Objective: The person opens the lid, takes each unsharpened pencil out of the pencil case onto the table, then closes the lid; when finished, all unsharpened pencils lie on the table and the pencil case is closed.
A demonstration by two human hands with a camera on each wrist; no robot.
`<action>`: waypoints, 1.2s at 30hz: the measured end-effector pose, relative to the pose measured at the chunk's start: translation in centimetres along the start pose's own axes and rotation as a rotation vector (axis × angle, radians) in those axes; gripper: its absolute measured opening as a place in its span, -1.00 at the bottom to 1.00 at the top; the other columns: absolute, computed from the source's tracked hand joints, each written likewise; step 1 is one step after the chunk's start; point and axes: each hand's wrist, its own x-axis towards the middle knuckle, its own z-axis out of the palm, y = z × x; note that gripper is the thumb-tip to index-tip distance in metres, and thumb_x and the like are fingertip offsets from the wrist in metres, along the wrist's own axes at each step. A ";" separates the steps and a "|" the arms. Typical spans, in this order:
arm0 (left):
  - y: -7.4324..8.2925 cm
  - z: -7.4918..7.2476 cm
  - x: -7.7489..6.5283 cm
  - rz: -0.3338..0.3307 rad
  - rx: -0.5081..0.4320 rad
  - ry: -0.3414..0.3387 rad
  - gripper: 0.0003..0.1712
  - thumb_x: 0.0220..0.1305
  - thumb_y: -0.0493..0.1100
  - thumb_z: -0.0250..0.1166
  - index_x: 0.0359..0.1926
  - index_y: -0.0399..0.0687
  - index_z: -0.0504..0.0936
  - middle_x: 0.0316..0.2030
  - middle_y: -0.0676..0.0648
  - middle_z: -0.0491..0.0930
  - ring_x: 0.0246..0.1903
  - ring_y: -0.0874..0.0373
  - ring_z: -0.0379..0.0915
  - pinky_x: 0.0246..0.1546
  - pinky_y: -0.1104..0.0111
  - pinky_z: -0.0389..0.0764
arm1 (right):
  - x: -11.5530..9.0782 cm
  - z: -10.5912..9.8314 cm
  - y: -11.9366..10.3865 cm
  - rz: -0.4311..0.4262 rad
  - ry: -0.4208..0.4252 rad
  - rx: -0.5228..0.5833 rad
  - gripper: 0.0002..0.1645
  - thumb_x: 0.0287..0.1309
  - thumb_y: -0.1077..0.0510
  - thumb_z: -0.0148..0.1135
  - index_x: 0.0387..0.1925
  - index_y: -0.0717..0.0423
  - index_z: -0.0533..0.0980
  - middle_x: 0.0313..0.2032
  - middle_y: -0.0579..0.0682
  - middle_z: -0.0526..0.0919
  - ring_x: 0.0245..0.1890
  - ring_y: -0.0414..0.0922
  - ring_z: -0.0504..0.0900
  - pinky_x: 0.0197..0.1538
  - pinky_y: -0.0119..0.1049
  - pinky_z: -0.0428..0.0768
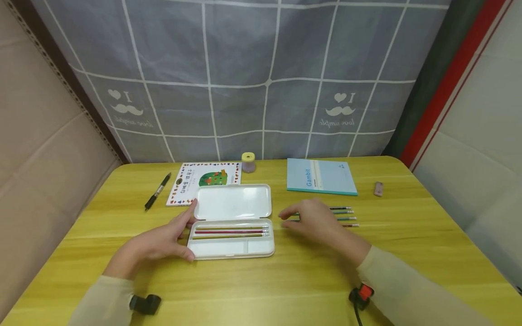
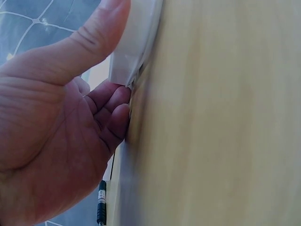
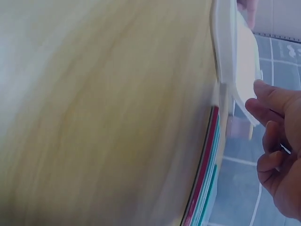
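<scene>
Behind pencil case (image 1: 220, 248): booklet (image 1: 189, 181); left hand (image 1: 161, 242) holds case; right hand (image 1: 314, 219) loose near pencils (image 1: 346, 218).

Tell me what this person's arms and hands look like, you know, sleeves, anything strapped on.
The left hand and right hand are ungloved. Both sleeves are plain pale beige. A small black device sits by the left cuff; by the right, a black device with a red block and a thin dark cable.
</scene>
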 end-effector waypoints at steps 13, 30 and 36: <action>0.0 0.2 0.0 0.023 -0.018 -0.008 0.61 0.13 -0.06 0.59 0.61 -0.16 -0.63 0.30 -0.30 0.28 0.27 -0.18 0.34 0.21 0.54 0.36 | 1.6 2.4 -3.3 -0.044 -0.045 -0.044 -0.75 0.24 -0.03 0.50 -0.07 -0.11 0.82 -0.33 -0.15 0.83 -0.42 -0.19 0.69 -0.36 -0.29 0.54; -0.1 0.3 0.2 0.016 -0.028 -0.016 0.61 0.14 -0.06 0.58 0.61 -0.14 -0.64 0.31 -0.32 0.28 0.28 -0.19 0.35 0.21 0.52 0.38 | 2.2 4.0 -4.4 0.028 -0.049 -0.074 -0.80 0.20 0.09 0.54 -0.11 -0.09 0.83 -0.17 -0.15 0.83 -0.14 -0.12 0.78 -0.14 -0.13 0.70; 0.0 0.1 0.1 0.009 -0.017 -0.004 0.61 0.12 -0.05 0.60 0.61 -0.15 -0.63 0.28 -0.28 0.30 0.27 -0.16 0.34 0.19 0.56 0.37 | 2.3 4.2 -4.2 -0.033 -0.014 -0.068 -0.89 0.21 0.11 0.53 -0.21 -0.12 0.84 -0.20 -0.18 0.83 -0.15 -0.16 0.78 -0.10 -0.14 0.70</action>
